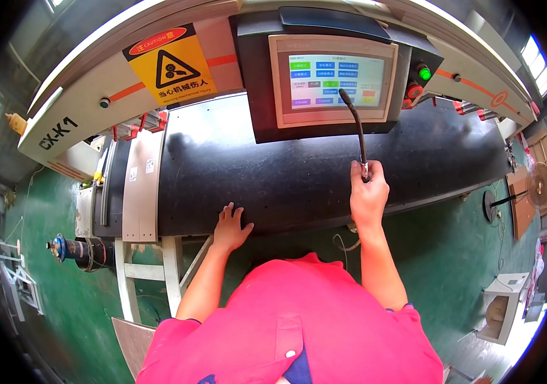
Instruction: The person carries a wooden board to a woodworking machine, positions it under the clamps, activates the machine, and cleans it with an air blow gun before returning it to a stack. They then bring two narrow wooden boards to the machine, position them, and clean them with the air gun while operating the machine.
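Note:
My right hand [369, 192] is closed around the lower, shiny metal end of a thin, dark, bent rod [357, 125]. The rod's thicker black tip overlaps the lit touchscreen [336, 82]; whether it touches the glass I cannot tell. My left hand [230, 229] rests with fingers spread on the front edge of the black machine table [222, 166]. Coloured buttons fill the screen, which sits in a black control box [262, 121] above the table. What kind of rod this is does not show clearly.
A green lit button [424, 72] and red knobs [412, 93] sit right of the screen. A yellow caution sign [171, 67] marks the machine beam. Left are a grey panel [140, 185] and a white frame [145, 271]; a fan [538, 184] stands far right.

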### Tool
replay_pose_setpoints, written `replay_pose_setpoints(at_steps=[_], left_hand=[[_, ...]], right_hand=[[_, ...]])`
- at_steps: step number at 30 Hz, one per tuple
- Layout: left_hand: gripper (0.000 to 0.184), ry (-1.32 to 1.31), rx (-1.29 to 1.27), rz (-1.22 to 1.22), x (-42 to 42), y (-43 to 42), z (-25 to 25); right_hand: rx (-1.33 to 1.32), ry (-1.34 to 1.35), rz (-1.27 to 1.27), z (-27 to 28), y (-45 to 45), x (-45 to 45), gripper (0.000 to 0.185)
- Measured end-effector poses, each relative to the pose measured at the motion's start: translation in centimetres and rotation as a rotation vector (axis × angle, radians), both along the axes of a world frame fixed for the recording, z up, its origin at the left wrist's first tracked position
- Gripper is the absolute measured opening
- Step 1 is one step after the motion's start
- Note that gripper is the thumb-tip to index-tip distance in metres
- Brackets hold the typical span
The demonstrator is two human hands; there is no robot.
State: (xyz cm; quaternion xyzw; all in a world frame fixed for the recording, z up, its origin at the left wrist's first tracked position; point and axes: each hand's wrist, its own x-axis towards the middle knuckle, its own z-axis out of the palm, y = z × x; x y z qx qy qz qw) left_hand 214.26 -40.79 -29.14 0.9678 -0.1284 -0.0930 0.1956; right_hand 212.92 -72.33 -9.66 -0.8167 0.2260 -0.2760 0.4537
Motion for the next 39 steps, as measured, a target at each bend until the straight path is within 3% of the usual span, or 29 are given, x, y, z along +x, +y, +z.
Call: replay_pose_setpoints(at_steps=[39], left_hand=[[0.065, 0.069, 0.024, -0.002, 0.0, 0.0, 0.5]], right_hand=[[0.050, 0.073, 0.021, 0.8, 0.3, 0.9, 0.030]])
